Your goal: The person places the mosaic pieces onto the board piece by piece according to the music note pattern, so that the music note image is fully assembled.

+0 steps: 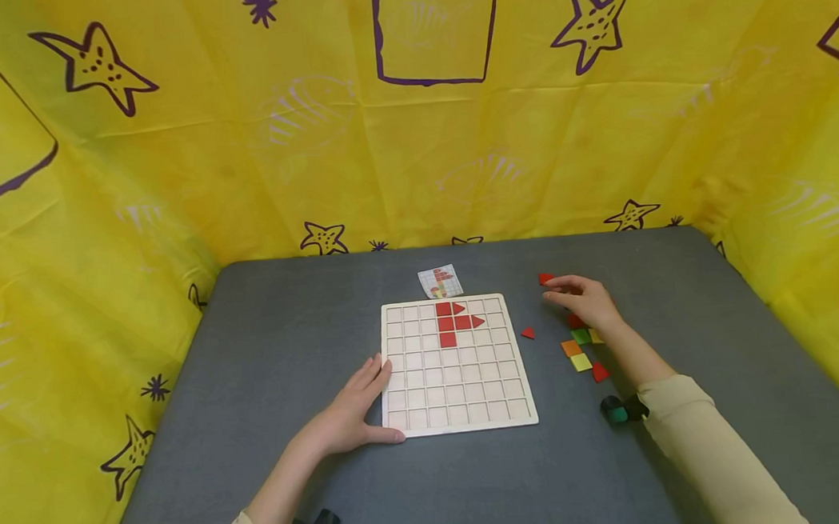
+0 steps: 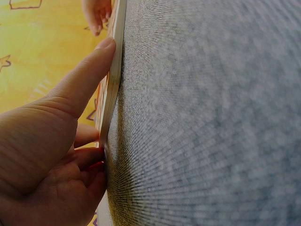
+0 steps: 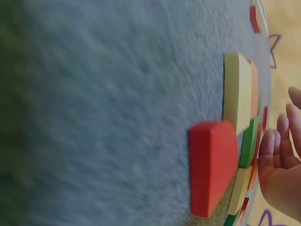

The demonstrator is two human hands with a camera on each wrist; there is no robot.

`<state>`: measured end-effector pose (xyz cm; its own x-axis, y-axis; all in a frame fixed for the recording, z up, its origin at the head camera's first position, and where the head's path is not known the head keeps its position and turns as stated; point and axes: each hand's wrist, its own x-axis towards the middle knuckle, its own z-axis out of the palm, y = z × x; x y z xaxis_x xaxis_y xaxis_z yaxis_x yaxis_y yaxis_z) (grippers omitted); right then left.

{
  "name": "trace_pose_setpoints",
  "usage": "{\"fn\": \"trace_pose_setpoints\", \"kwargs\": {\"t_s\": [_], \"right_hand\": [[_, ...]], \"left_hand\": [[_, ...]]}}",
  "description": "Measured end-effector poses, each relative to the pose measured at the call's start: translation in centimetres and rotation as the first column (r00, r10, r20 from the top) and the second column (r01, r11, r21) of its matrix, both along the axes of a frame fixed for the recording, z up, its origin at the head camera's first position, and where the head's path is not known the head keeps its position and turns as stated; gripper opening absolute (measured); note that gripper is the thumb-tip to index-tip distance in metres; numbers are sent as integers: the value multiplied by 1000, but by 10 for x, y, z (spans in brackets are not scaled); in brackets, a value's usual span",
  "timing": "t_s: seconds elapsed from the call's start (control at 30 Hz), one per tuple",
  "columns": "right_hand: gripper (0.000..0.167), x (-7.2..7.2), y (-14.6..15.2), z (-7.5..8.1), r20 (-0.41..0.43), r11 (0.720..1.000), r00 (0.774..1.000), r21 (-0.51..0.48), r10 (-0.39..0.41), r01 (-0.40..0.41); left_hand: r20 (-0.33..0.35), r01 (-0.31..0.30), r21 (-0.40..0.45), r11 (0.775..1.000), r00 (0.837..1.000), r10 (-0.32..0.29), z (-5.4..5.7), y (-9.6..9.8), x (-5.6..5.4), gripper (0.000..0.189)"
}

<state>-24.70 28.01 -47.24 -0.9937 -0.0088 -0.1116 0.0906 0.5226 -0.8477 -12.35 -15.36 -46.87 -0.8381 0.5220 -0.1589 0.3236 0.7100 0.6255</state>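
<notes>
A pale square grid board [image 1: 459, 392] lies in the middle of the table, with several red square and triangular tiles [image 1: 446, 324] in its upper cells. My left hand [image 1: 352, 410] rests on the board's lower left corner, thumb along the front edge and fingers spread at the left side. In the left wrist view the thumb [image 2: 84, 80] lies straight along the board's rim [image 2: 114, 70]. My right hand [image 1: 586, 301] reaches over the loose tiles to the right of the board. Its fingertips are right at a red tile [image 1: 546, 278], with thumb and fingers apart.
A small printed card [image 1: 440, 281] with a coloured pattern lies behind the board. A red triangle [image 1: 528, 333] lies just right of the board. Orange [image 1: 571, 349], yellow [image 1: 581, 362], green [image 1: 581, 336] and red [image 1: 599, 372] tiles are grouped below the right hand. Yellow patterned cloth [image 1: 413, 158] surrounds the table.
</notes>
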Motion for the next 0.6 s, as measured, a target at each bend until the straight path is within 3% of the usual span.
{"fn": "trace_pose_setpoints", "kwargs": {"t_s": [0.33,0.6], "right_hand": [[38,-20,6,-1,-103,980,995,200,-2,22],[42,-27,10,-3,-107,956,994,293,37,-4]], "left_hand": [[-6,1,3,1000,1000,-1,0,0,-1,107],[-1,0,7,1000,1000,0,1,1,1,106]]}}
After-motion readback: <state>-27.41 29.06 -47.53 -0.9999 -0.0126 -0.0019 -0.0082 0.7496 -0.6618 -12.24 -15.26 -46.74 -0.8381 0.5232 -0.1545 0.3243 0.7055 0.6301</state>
